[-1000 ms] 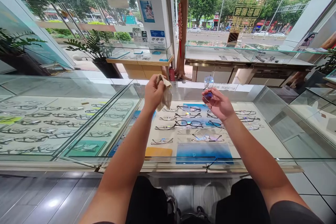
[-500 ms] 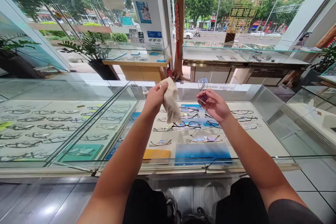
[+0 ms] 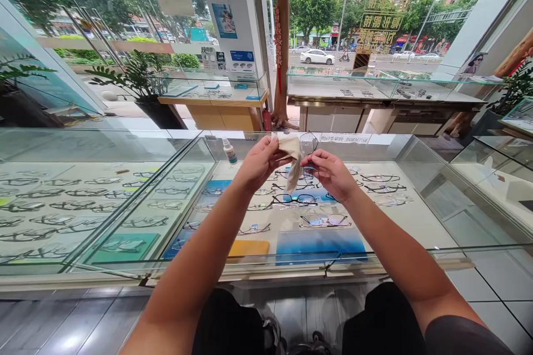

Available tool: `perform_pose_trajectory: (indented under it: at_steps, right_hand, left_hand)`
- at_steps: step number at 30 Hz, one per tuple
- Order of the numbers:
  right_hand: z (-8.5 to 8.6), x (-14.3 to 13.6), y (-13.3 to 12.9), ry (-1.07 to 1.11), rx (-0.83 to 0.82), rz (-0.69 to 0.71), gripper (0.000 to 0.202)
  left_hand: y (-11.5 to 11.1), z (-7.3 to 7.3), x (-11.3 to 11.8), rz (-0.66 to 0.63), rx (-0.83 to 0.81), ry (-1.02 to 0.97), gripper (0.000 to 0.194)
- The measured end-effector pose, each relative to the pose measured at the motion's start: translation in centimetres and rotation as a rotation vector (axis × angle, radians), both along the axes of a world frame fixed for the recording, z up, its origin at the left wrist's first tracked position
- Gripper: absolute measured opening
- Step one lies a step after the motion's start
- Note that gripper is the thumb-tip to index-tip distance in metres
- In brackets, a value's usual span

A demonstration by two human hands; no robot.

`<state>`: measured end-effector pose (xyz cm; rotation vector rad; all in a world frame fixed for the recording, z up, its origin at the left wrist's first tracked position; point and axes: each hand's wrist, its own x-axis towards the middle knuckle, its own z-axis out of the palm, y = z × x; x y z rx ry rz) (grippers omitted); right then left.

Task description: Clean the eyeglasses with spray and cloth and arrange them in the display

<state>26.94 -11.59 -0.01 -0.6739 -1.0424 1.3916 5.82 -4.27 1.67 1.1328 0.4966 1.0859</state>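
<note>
Pinched in my left hand (image 3: 262, 160) is a cream cleaning cloth (image 3: 292, 154) that hangs down over the fingers. My right hand (image 3: 331, 173) grips thin-rimmed eyeglasses (image 3: 308, 143) near their middle, one round lens standing up above the fingers. The lower part of these glasses is partly hidden by the fingers and hard to see against the frames below. Cloth and glasses are close together above the glass counter; whether they touch I cannot tell. A small white spray bottle (image 3: 229, 151) stands on the counter beyond my left hand.
Under the glass of the display counter (image 3: 400, 227) lie rows of eyeglass frames, among them a black pair (image 3: 294, 199). A blue display sheet (image 3: 320, 247) and a yellow case (image 3: 249, 248) lie near its front edge. Farther back stand more showcases (image 3: 333, 86) and a potted plant (image 3: 144, 86).
My left hand has moved right with the cloth, uncovering the spray bottle. My right hand has come slightly left with the glasses, so cloth and glasses are now close together.
</note>
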Motion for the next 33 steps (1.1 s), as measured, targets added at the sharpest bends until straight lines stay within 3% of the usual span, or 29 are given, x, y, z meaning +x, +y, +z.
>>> perform_pose_trajectory:
  at_steps: [6, 16, 25, 33]
  right_hand:
    - [-0.3, -0.2, 0.0, -0.035, -0.025, -0.033, 0.033]
    - [-0.3, -0.6, -0.1, -0.034, -0.050, -0.086, 0.035]
    - [-0.1, -0.8, -0.4, -0.015, -0.069, -0.042, 0.035]
    - [0.4, -0.5, -0.5, -0.003, -0.074, -0.056, 0.037]
  left_hand:
    - [-1.5, -0.3, 1.5, 0.001, 0.106, -0.028, 0.051]
    - [-1.9, -0.3, 1.6, -0.061, 0.159, 0.044, 0.050]
    - [-2.3, -0.8, 2.5, 0.138, 0.300, 0.105, 0.039]
    - [-2.2, -0.8, 2.5, 0.120, 0.082, -0.006, 0.053]
